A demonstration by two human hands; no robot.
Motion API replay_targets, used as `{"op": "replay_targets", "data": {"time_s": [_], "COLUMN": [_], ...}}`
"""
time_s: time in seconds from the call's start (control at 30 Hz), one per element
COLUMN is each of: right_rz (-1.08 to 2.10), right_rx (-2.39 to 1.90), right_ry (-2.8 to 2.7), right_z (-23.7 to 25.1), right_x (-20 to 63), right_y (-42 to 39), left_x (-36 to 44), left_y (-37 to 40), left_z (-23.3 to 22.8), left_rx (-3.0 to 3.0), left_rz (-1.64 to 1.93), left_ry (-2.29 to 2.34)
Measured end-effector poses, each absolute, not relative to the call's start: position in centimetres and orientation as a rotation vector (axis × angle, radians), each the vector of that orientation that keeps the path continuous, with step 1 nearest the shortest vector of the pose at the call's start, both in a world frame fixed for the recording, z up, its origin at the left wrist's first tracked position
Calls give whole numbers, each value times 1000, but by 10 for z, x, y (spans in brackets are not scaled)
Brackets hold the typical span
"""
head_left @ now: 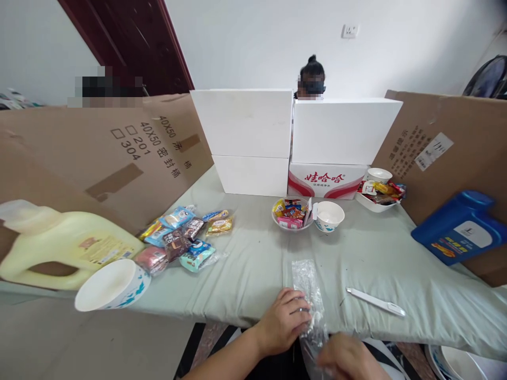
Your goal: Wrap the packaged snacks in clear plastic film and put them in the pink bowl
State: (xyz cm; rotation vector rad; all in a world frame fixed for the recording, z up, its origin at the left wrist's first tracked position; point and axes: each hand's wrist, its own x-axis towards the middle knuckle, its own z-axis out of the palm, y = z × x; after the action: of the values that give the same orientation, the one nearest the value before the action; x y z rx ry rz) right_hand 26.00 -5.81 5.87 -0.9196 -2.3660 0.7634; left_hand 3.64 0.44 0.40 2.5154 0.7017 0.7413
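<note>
The person is handling a clear plastic bag (pixel 307 287) that is lying lengthwise at the near edge of the worktop (pixel 376 253), its far end resting flat on the green cloth and its near end hanging over the edge toward the lap. The left hand (pixel 283 319) is pinching the bag's left side between thumb and curled fingers, just at the worktop's edge. The right hand (pixel 348 359) is sitting lower, blurred and partly cut off by the frame, touching the bag's near end; I cannot tell whether it is gripping or only resting on it. This looks like the stage of readying the bag, probably working its mouth open. A white pen-like tool (pixel 375 302) is lying just to the right, untouched. Wrapped snacks (pixel 180 237) are lying well to the left, and more are filling a bowl (pixel 292 214) farther back. Opening thin film calls for both hands pulling the two layers apart gently.
</note>
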Motion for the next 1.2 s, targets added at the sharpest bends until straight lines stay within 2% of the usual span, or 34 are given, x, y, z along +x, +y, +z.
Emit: {"op": "replay_targets", "data": {"time_s": [0.1, 0.3, 0.43, 0.63, 0.87, 1.1, 1.2], "right_rz": [971, 840, 810, 860, 1063, 1400, 1334], "right_rx": [-1216, -1675, -1803, -1795, -1762, -1591, -1603], "right_ry": [-2157, -2002, -1974, -1966, -1774, -1427, -1441], "right_z": [64, 38, 23, 20, 15, -1, -10], "right_x": [250, 230, 224, 226, 232, 241, 244], "right_y": [-23, 60, 80, 81, 74, 27, 14], "left_x": [31, 29, 31, 41, 61, 60, 60], "left_y": [6, 6, 5, 39, 76, 70, 71], "left_z": [2, -9, -5, 16, 3, 2, 2], "left_rx": [2313, 2061, 2126, 2261, 2495, 2543, 2575], "left_rz": [810, 806, 827, 1071, 763, 712, 690], "left_ry": [725, 844, 921, 1206, 1005, 1010, 1028]}}
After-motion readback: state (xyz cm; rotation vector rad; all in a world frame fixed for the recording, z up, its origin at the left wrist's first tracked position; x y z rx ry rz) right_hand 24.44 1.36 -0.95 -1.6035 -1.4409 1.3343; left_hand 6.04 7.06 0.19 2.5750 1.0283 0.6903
